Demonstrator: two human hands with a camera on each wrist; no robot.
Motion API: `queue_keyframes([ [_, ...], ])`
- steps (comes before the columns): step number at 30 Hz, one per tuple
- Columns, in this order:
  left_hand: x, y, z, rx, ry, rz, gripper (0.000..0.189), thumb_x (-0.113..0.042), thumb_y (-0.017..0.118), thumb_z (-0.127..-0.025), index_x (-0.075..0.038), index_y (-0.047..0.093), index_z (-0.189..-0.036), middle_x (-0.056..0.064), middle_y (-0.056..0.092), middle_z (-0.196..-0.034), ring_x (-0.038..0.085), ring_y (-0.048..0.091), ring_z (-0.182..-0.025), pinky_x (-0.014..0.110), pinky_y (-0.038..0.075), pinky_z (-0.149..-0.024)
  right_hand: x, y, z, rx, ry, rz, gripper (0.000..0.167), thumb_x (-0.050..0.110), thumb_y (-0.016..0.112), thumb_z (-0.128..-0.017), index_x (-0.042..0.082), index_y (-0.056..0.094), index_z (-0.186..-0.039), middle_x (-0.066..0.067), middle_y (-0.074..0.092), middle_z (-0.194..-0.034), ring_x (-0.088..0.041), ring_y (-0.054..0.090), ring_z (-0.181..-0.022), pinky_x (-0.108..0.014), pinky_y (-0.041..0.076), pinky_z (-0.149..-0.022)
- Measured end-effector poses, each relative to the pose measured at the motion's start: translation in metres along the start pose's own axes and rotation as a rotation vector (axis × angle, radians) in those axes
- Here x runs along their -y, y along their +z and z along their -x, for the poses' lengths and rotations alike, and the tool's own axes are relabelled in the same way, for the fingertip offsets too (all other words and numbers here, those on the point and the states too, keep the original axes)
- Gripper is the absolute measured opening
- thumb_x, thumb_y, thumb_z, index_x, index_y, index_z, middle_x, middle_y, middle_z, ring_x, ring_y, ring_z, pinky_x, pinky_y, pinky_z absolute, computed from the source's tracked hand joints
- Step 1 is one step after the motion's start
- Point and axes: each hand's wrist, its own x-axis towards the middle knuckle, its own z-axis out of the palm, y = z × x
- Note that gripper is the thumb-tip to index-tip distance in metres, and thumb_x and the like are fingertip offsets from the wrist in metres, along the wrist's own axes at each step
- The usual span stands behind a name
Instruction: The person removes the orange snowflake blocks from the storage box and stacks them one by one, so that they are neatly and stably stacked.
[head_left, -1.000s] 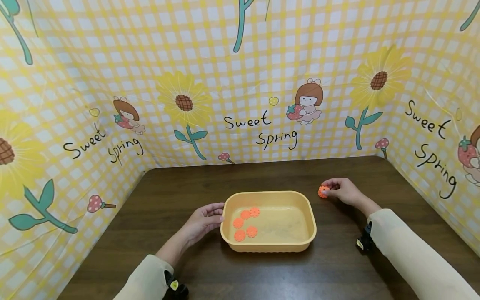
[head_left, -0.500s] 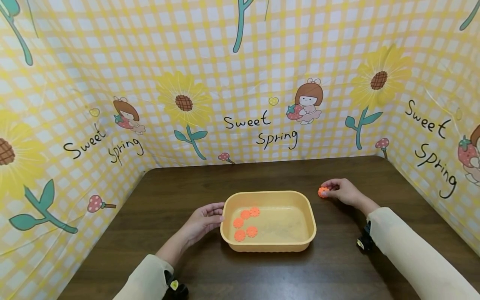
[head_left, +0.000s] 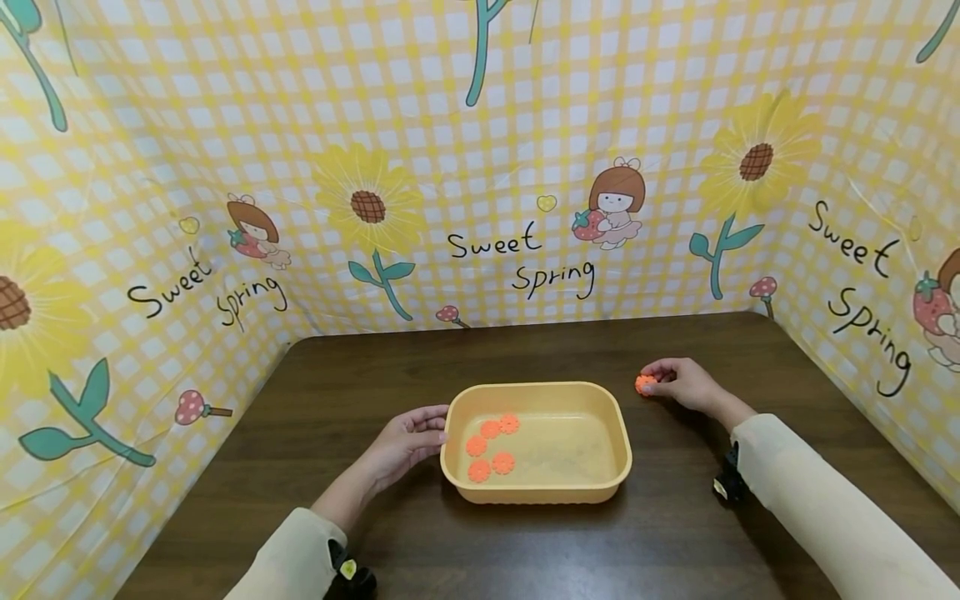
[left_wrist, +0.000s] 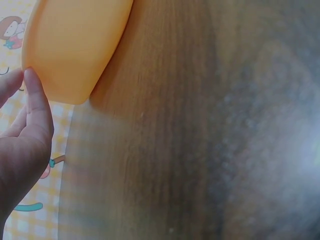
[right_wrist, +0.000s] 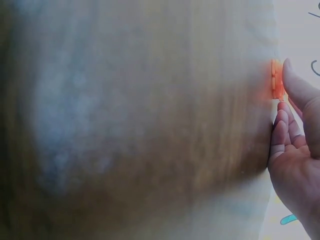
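Note:
A shallow yellow plastic basin sits on the dark wooden table, with several flat orange flower-shaped pieces lying in its left half. My left hand holds the basin's left end, thumb and finger at the rim; the left wrist view shows the fingertips against the basin. Right of the basin, my right hand pinches orange flower-shaped pieces close over the table. From the right wrist view, their thin orange edges show beside the thumb; the fingers partly hide them.
The brown table ends at a yellow checked cloth that stands behind it and along both sides. Black cameras are strapped at both wrists.
My right hand has shifted very slightly left and down, and the orange pieces in it have tipped a little flatter. The left hand, the basin and the pieces inside stay put.

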Motion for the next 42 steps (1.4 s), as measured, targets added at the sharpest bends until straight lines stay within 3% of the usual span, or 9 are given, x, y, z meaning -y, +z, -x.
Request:
queue_keyframes([
  [19,0.000,0.001,0.001,-0.008,-0.008,-0.007,0.055,0.004,0.062,-0.091,0.012,0.038,-0.140,0.011,0.057,-0.107,0.018,0.060,-0.095,0.030,0.053,-0.084,0.003,0.000,0.001,0.021,0.027,0.003,0.037,0.017,0.075,-0.087,-0.006,0.064,-0.114,-0.010,0.062,-0.095,-0.021,0.052,-0.082,-0.029,0.046,-0.068],
  [31,0.000,0.001,0.000,-0.011,-0.003,0.002,0.056,0.005,0.062,-0.090,0.012,0.038,-0.140,0.012,0.057,-0.108,0.018,0.060,-0.094,0.030,0.053,-0.083,0.006,-0.009,0.000,0.009,-0.014,-0.022,0.039,0.013,0.074,-0.086,-0.009,0.062,-0.116,-0.012,0.061,-0.097,-0.022,0.053,-0.084,-0.026,0.047,-0.068],
  [42,0.000,0.002,0.000,-0.018,0.000,0.005,0.055,0.006,0.061,-0.090,0.012,0.038,-0.139,0.012,0.056,-0.107,0.018,0.060,-0.094,0.030,0.053,-0.083,0.031,-0.012,0.009,-0.029,-0.037,-0.019,0.042,0.015,0.072,-0.089,-0.010,0.059,-0.121,-0.017,0.059,-0.101,-0.023,0.052,-0.086,-0.026,0.047,-0.067],
])
